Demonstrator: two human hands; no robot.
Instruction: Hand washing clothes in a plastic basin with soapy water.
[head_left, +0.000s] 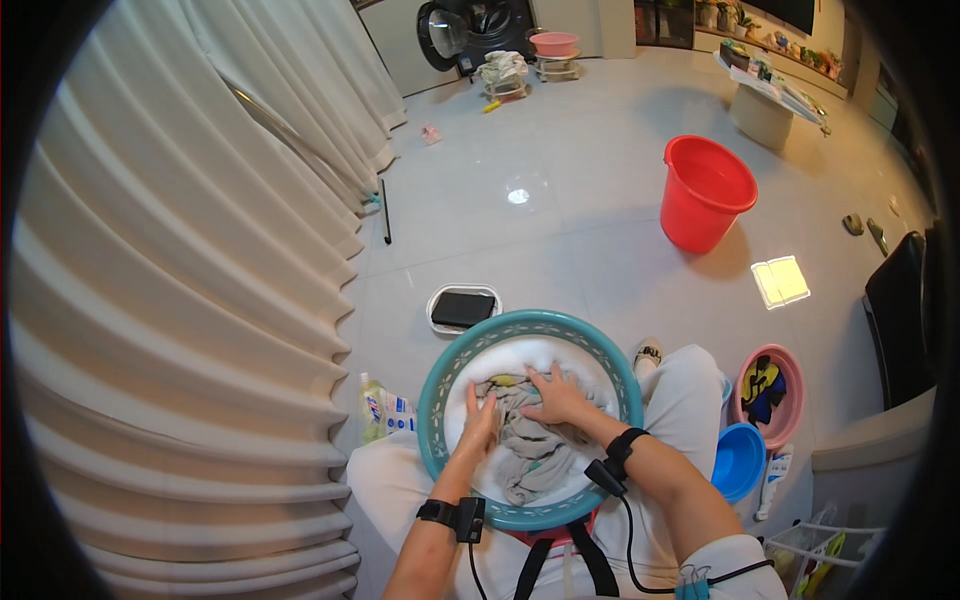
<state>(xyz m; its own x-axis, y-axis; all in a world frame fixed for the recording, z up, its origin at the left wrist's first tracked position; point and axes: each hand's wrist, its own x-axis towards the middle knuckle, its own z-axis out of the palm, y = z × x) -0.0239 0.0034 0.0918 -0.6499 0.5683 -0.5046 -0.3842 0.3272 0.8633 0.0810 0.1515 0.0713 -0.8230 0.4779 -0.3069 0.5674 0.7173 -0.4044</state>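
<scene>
A teal plastic basin (433, 397) with a pale leaf pattern inside its rim sits between my knees. White suds (480, 360) fill it around a wet grey cloth (532, 442) with small yellow and green patches. At the cloth's left side, my left hand (478, 429) touches it with thumb and finger apart; its other fingers are partly hidden. My right hand (559, 399) lies on top of the cloth, palm down and fingers spread. Black straps with small devices and cables are on both wrists.
Left of the basin are a detergent bottle (384, 409) and long curtains (225, 315). Beyond it sits a white tub (429, 309) with a black object. A red bucket (694, 225) stands ahead right. At right are a blue basin (739, 461) and a pink basin (796, 409) holding cloth.
</scene>
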